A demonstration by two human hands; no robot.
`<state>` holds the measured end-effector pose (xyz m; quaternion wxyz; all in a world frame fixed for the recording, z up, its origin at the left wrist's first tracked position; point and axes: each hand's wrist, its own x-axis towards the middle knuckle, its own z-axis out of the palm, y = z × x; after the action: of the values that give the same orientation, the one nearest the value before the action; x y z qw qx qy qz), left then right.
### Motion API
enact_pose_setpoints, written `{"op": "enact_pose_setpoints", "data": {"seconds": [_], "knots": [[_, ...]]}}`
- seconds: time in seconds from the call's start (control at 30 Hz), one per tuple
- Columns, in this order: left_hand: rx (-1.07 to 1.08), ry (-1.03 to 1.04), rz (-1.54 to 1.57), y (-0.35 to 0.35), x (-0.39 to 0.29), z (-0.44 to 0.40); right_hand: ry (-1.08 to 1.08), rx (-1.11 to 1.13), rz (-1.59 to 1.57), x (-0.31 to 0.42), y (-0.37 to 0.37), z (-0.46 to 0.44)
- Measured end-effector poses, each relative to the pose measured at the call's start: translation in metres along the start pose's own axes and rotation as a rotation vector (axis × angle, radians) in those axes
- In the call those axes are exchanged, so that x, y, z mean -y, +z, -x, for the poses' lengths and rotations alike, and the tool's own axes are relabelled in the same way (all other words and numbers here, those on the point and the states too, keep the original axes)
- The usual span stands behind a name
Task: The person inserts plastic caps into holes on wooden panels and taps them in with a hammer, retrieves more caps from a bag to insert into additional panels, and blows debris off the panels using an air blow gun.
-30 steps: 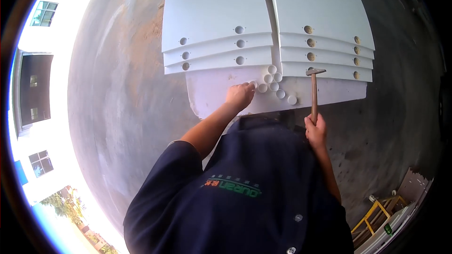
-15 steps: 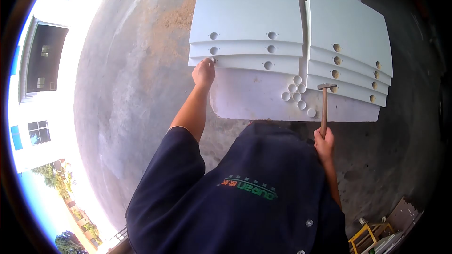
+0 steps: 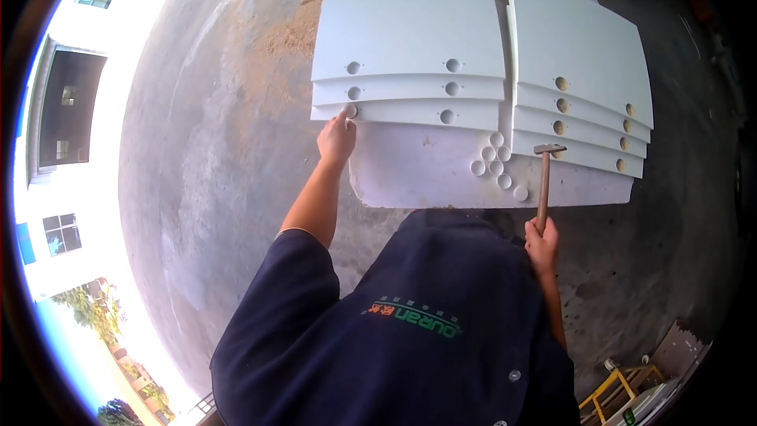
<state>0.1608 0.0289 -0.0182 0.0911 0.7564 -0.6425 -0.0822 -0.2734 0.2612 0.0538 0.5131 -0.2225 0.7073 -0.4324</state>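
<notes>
- A round white cap [image 3: 352, 111] is seen at the left-hand hole of the lowest panel [image 3: 398, 113] in the left stack; how deeply it is seated cannot be told.
- The cap is touched by the fingertips of the left hand [image 3: 337, 140], the nearer of the two; whether it is pinched or only pressed is hidden by the fingers.
- A hammer [image 3: 544, 181] is gripped low on its wooden handle by the right hand [image 3: 542, 246], its long axis pointed away from the body, its head held over the front edge of the right stack [image 3: 583, 47].
- The cap is placed just beyond the left fingertips, but well to the left of the hammer head and a little farther out, so the two are divided by much of the left stack's width.
- Seven loose caps [image 3: 496, 167] are grouped between the hands on the pale table [image 3: 418, 177].
- Beyond the table's edges, bare grey floor [image 3: 197, 158] is shown.
</notes>
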Motion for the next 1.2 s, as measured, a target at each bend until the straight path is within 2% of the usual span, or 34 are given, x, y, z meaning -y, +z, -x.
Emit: {"op": "enact_pose_setpoints", "data": {"seconds": [0.1,0.3,0.5,0.73,0.87,0.97,1.07,1.2], "knots": [[0.077,0.099,-0.041,0.0,0.004,0.001,-0.005,0.007,0.006,0.002,0.002,-0.002],[0.208,0.055,-0.211,-0.015,-0.018,0.004,-0.017,0.023,0.026,-0.004,0.003,-0.005],[0.376,0.017,-0.168,-0.028,-0.019,-0.009,-0.017,0.037,0.033,0.0,0.006,-0.007],[0.554,0.149,-0.22,-0.06,-0.02,-0.031,-0.119,0.006,0.127,-0.011,0.003,-0.013],[0.45,0.195,-0.235,-0.038,-0.015,-0.029,-0.121,-0.034,0.125,-0.017,-0.003,-0.006],[0.492,0.088,-0.193,-0.03,-0.02,-0.027,-0.094,-0.046,0.12,-0.032,-0.01,-0.003],[0.52,0.154,-0.124,-0.025,-0.01,-0.043,-0.059,-0.051,0.177,-0.03,-0.011,0.004],[0.518,0.127,-0.041,-0.023,-0.01,-0.053,-0.068,-0.032,0.188,-0.038,-0.011,-0.006]]}}
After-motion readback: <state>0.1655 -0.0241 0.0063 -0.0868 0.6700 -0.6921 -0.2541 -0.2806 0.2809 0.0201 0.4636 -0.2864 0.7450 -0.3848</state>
